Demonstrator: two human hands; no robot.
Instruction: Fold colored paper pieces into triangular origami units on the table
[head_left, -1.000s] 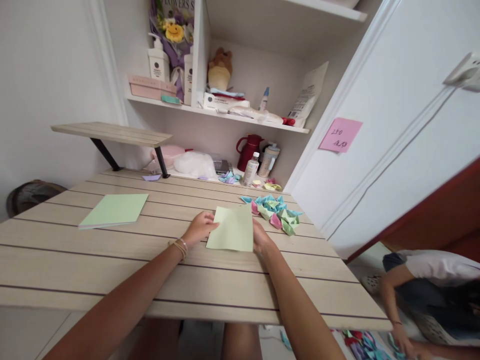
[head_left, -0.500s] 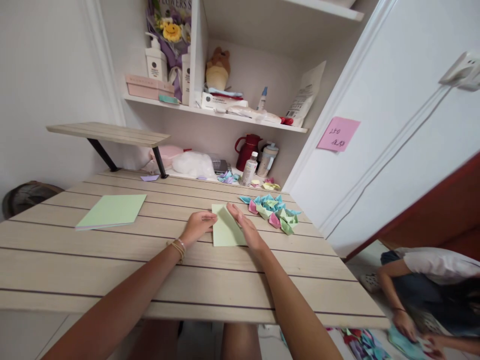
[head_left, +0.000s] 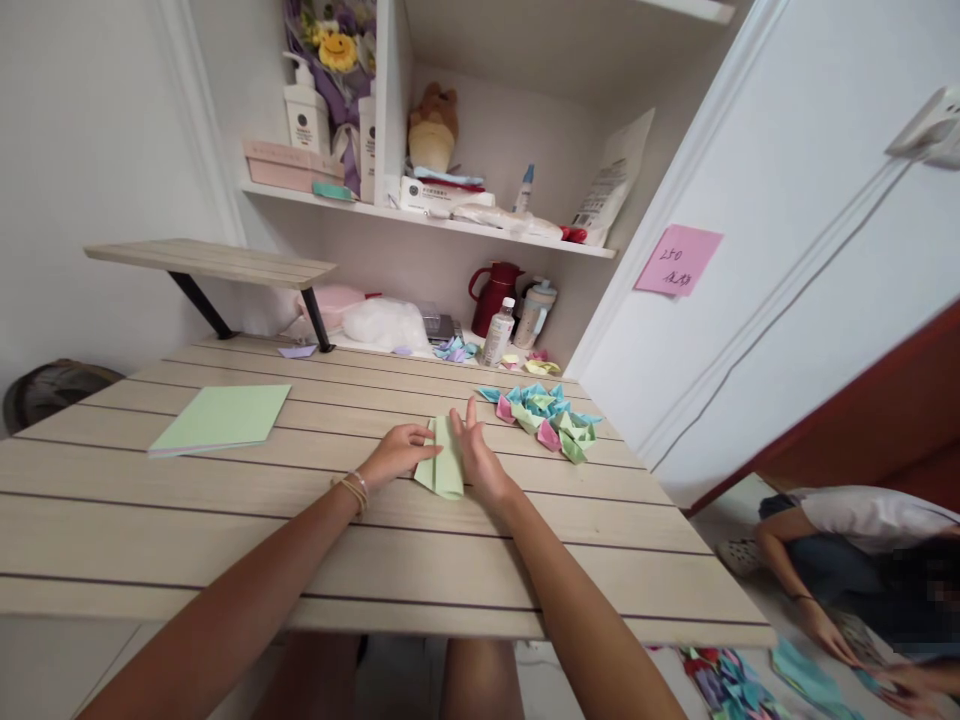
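The left hand [head_left: 397, 455] lies at the left edge of a green paper sheet [head_left: 448, 470], thumb and fingertips against it; whether its grip pinches the sheet or only presses it, I cannot tell. The right hand [head_left: 482, 462] has its grip wide, fingers spread and pointing away from the body, along the sheet's right side. The sheet lies between the hands on the wooden tabletop [head_left: 420, 585], folded over lengthwise, its near right end rounded rather than creased flat.

To the right, just beyond the right hand, sits a cluster of folded paper pieces [head_left: 551, 418] in blue, green and pink. Well off to the left lies a flat green paper stack [head_left: 223, 418]. Behind, a clear bottle [head_left: 498, 335] stands near a red jug [head_left: 496, 300]. At lower right, another person [head_left: 862, 530] crouches beside coloured paper on the floor [head_left: 731, 685].
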